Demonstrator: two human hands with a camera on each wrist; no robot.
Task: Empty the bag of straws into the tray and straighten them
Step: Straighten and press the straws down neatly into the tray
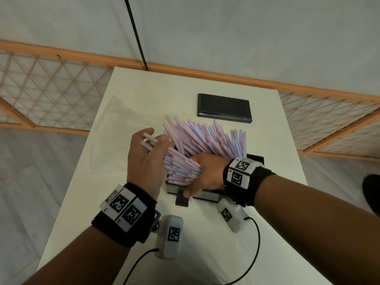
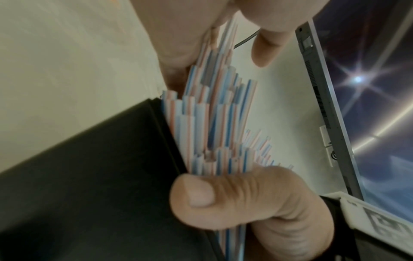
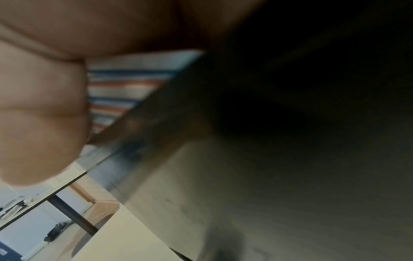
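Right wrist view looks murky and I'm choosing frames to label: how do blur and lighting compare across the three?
Head view: evenly lit, straws and both hands mostly sharp. Left wrist view: bright, straws slightly smeared, starburst glare at right. Right wrist view: mostly dark and heavily blurred, only a sliver of striped straws legible beside the right hand.

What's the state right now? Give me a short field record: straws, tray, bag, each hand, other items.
straws: red, blue and white striped, piled slanted and fanned out over the tray, ends uneven
tray: black, near table centre, mostly hidden under the pile
bag: clear plastic, lying on the table left of the pile, looks empty
left hand: at the pile's left end, fingers around a few straws
right hand: grips the bundle at the tray's near side
other: black flat lid behind the pile
table: white
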